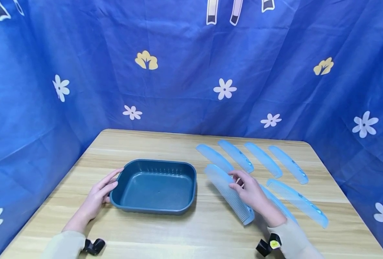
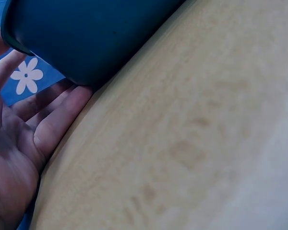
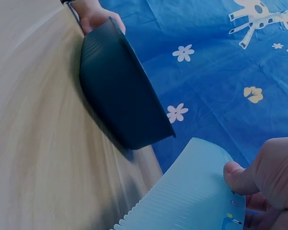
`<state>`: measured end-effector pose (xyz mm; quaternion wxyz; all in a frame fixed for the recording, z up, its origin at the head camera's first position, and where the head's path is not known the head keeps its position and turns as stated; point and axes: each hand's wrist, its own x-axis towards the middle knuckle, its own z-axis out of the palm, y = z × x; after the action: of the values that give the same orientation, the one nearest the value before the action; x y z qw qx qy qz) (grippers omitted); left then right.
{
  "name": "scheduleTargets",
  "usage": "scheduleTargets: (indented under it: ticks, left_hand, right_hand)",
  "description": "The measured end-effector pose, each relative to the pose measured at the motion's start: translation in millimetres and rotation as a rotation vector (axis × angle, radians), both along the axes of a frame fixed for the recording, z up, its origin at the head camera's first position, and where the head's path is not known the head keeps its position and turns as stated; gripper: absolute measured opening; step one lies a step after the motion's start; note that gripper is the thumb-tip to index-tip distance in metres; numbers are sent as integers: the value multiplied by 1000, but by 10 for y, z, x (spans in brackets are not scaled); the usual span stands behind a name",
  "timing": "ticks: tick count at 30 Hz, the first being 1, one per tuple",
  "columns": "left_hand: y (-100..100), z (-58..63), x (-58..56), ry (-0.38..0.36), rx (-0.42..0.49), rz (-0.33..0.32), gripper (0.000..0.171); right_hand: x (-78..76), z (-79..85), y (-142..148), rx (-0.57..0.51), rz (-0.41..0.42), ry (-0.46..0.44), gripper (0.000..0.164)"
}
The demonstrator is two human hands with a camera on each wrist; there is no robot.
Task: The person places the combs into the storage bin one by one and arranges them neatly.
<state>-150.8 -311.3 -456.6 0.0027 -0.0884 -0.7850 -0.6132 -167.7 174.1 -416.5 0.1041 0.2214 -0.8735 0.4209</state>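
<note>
My left hand (image 1: 99, 192) rests against the left end of a dark teal plastic basin (image 1: 157, 210), some fingers at its rim and others low against its wall. In the left wrist view those fingers (image 2: 62, 115) reach the basin's lower edge, fairly straight. With thumb and fingertips, my right hand (image 1: 248, 190) pinches a translucent light-blue comb (image 1: 225, 187) by its back edge. This comb is tilted, teeth towards the basin, over the table just right of it. Another comb (image 1: 277, 201) lies partly hidden beneath the right hand and forearm.
Several matching blue combs lie on the wooden table (image 1: 159, 237): a slanted row at the back right, including one comb (image 1: 262, 160), and a nearer comb (image 1: 296, 203) at the right. A blue patterned curtain (image 1: 185, 90) closes off the back and sides.
</note>
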Motion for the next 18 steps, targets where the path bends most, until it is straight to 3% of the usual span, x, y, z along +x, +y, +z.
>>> scheduleTargets:
  ticks: [7,18]
  left_hand:
    - [2,-6,23,-45,-6,28,46]
    - [22,7,16,-22,-21,39,46]
  right_hand:
    - [-26,40,-120,-44,37,31,31]
    - [-101,137,-267,-72,40,67,29]
